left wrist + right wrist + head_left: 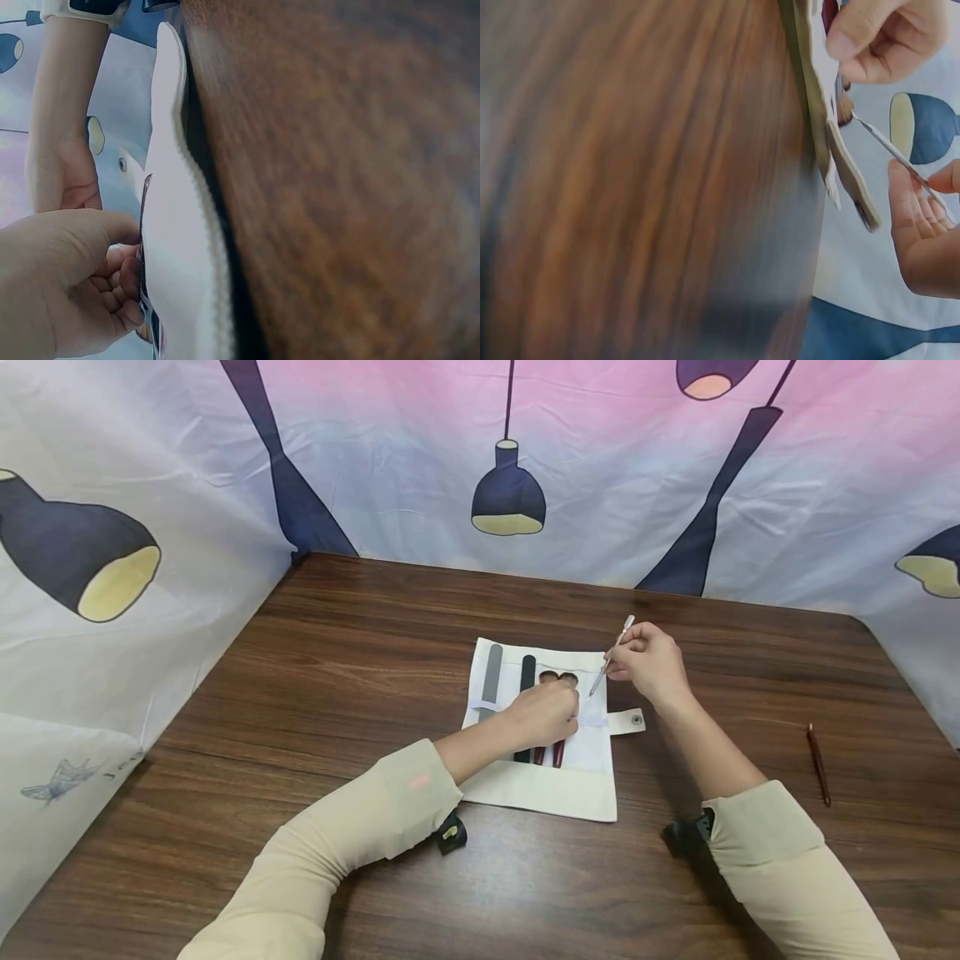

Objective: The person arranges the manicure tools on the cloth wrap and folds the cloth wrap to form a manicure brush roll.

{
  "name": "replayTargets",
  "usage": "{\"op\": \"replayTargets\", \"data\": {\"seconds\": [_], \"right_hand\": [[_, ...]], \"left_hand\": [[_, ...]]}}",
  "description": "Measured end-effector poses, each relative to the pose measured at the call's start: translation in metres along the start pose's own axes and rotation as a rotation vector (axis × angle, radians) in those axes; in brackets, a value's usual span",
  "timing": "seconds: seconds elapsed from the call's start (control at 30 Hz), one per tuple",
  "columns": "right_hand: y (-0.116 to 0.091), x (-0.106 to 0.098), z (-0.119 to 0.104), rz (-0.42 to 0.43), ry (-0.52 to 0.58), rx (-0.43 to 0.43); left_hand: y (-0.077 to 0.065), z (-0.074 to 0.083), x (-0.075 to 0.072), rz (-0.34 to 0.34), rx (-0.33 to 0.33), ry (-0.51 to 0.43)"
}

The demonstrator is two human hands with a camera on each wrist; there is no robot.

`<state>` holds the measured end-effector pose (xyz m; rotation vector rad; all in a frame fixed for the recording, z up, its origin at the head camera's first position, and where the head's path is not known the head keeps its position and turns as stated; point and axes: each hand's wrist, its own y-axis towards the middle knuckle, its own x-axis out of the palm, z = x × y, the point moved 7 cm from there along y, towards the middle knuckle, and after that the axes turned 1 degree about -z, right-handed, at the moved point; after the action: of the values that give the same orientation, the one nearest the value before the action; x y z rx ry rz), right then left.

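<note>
A white cloth tool roll (540, 793) lies unrolled on the table, its snap strap (626, 721) out to the right. In its pockets sit a grey nail file (492, 672), a black file (528, 670) and two makeup brushes (558, 753) with dark red handles. My left hand (543, 714) reaches over the brushes, curled fingers and thumb pinching the cloth at the pocket's edge. My right hand (651, 664) pinches a thin silver cuticle pusher (889, 144) between thumb and fingers. The tool slants down, its lower tip over the right part of the roll.
A slim reddish-brown stick (819, 764) lies on the wooden table (360, 677) to the right. Printed cloth (420, 468) with lamp pictures hangs behind the table and along its left side. Dark wrist devices (452, 833) hang below both sleeves.
</note>
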<state>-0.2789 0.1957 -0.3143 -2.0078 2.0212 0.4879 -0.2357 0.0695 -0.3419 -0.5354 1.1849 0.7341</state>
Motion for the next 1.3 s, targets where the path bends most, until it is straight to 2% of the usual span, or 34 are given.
{"op": "replayTargets", "data": {"seconds": [0.3,0.67,0.93,1.3], "right_hand": [[0.003,0.020,0.002,-0.123,-0.011,0.063],[0.002,0.032,0.010,-0.255,-0.061,0.149],[-0.001,0.040,0.016,-0.367,-0.043,0.164],[-0.003,0.044,0.018,-0.432,-0.107,0.164]], "left_hand": [[0.000,0.000,0.000,0.005,0.013,0.007],[0.002,0.001,0.001,0.006,0.016,0.037],[0.002,0.001,0.001,0.000,0.017,0.053],[0.003,0.001,0.001,-0.002,0.014,0.056]]}}
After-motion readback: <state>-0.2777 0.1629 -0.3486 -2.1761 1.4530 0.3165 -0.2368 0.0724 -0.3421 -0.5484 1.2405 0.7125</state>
